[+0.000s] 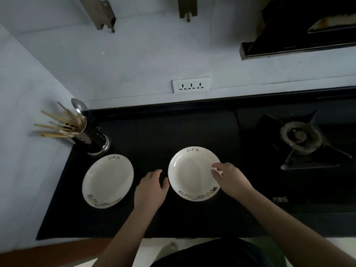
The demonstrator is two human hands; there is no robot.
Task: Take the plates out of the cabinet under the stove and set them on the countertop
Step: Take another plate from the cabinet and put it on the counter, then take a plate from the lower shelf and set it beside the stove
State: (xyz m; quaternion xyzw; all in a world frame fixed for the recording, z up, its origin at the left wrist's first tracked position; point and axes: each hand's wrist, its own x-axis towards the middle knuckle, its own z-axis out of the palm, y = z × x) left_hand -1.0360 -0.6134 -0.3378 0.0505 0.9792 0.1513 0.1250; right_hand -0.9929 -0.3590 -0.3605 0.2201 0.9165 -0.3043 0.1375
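Two white plates with "Life" lettering and a cat pattern on the rim lie on the black countertop (154,135). The left plate (107,181) sits near the utensil holder. The right plate (189,173) lies in the middle. My left hand (152,187) hovers just left of the right plate, fingers apart, empty. My right hand (230,179) is over the right plate's right rim with fingers spread; I cannot tell whether it touches the rim. The cabinet under the stove is out of view.
A metal utensil holder (94,140) with chopsticks and a spoon stands at the back left corner. A gas burner (300,136) sits to the right. A wall socket strip (190,86) is behind, and a range hood (300,35) hangs at top right.
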